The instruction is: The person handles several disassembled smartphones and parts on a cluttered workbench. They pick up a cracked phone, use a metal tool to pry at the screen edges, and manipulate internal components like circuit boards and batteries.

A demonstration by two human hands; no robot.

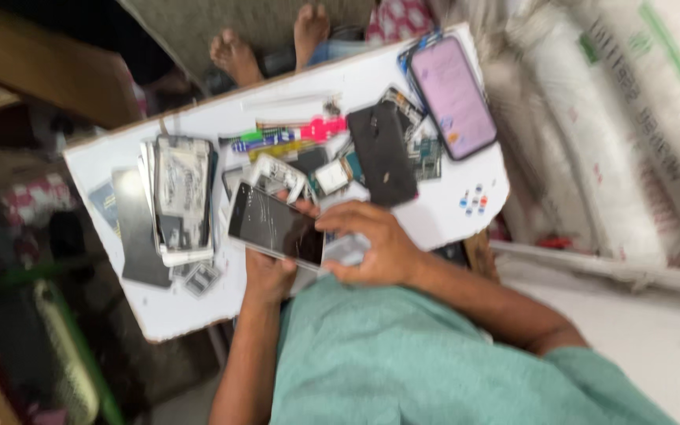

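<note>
White board forms the bench [182, 315], tilted in the blurred head view and covered with phone parts. The person holds a dark-screened phone [275, 226] over the near middle of the bench, just above a mint-green shirt [403, 362].

The left hand [269, 271] sits under the phone's lower edge, its grip clamped on the phone from beneath, with a fingertip showing past the top corner. The right hand [371, 244] is at the phone's right end, its fingers curled over that edge, so its grip also closes on the phone; the blur hides whether anything small sits between those fingers.

To the left of the phone lies a stack of grey and white phone shells and panels [175, 201], with a dark panel [139, 228] beside it. Behind the phone lies a pale phone frame [277, 173]. Further back are coloured tools, green, yellow and pink [293, 135]. To the right lies a black back cover [383, 153] over some circuit boards. At the far right corner rests a second phone with a lit pinkish screen [452, 96]. Beyond the bench, 2 bare feet of another person [273, 43] show. White sacks [615, 134] lie to the right.
</note>
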